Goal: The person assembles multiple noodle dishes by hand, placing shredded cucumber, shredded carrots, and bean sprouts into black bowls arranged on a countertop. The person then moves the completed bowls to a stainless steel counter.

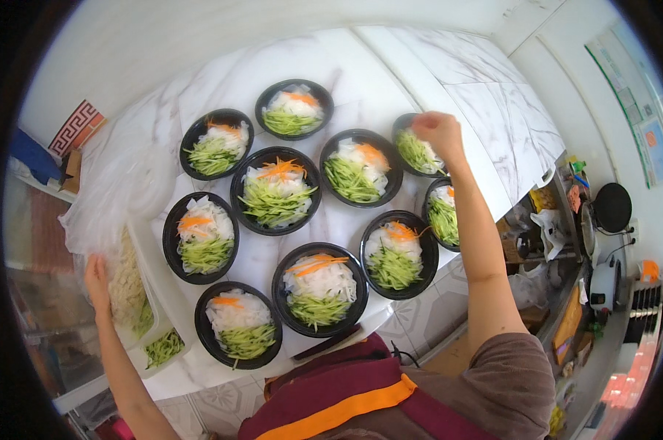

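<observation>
Several round black bowls stand on the marble-patterned table (331, 71), holding pale flat noodles, shredded cucumber and carrot strips; one such bowl (320, 289) is at the near edge. Over the far-right bowl (401, 159) is my right hand (438, 132), fingers bunched at its noodles; whether it holds anything cannot be seen. My left hand (96, 280) touches clear plastic film (122, 187) at the left edge of a white rectangular tub (144, 253), its fingertips partly veiled by the film. Inside the tub lie a pale crumbly-looking food (123, 291) and shredded cucumber (163, 348).
At the right, past the table's edge, are a cluttered shelf (529, 231), a wooden board (567, 324) and a round black pan-like object (613, 207). A cardboard box (72, 171) and a patterned red item (77, 129) stand at the left by the wall.
</observation>
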A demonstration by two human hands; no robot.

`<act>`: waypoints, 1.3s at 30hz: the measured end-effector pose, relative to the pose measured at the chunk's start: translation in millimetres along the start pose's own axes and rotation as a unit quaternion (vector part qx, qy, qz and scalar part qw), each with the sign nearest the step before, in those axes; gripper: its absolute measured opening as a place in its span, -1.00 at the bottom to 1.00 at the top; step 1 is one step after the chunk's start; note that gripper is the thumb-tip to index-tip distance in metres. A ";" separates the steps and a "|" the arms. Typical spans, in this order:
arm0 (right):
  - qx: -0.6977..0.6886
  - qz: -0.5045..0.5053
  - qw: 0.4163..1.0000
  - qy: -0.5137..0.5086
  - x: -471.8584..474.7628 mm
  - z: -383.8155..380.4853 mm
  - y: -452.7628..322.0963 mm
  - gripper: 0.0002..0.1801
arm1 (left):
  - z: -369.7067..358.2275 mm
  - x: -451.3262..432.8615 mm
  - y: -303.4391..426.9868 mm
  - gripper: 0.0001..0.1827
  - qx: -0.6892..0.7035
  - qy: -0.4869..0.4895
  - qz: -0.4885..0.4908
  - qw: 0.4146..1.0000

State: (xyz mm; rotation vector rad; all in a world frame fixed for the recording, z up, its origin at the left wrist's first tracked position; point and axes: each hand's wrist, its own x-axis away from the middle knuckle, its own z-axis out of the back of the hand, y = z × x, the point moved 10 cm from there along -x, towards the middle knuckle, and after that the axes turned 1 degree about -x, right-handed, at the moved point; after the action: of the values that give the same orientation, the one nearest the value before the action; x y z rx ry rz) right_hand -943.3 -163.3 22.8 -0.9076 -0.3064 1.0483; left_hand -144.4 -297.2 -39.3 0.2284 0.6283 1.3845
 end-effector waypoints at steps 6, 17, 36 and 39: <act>0.263 0.044 0.960 -0.089 -33.2 14.9 80.5 -0.79 | -3.9 -3.5 -2.0 -0.75 0.004 0.004 -0.002 1.000; 0.095 0.132 0.972 0.170 -1.3 58.5 43.9 -0.72 | 11.8 -9.5 -16.7 -0.82 0.104 -0.023 0.032 0.994; 0.249 0.129 0.928 -0.246 175.9 2.1 -2.8 -0.75 | 116.6 181.0 63.5 -0.64 0.060 0.103 0.008 0.993; 0.202 0.142 0.965 -0.086 177.2 28.0 5.2 -0.80 | 119.2 215.5 58.5 -0.66 0.064 0.156 0.081 0.982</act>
State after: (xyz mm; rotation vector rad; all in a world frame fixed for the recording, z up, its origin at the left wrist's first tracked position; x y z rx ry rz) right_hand -875.6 1.7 2.8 -0.4988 -0.0980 1.3986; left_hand -117.7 -54.5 27.4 0.1679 0.9795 1.5522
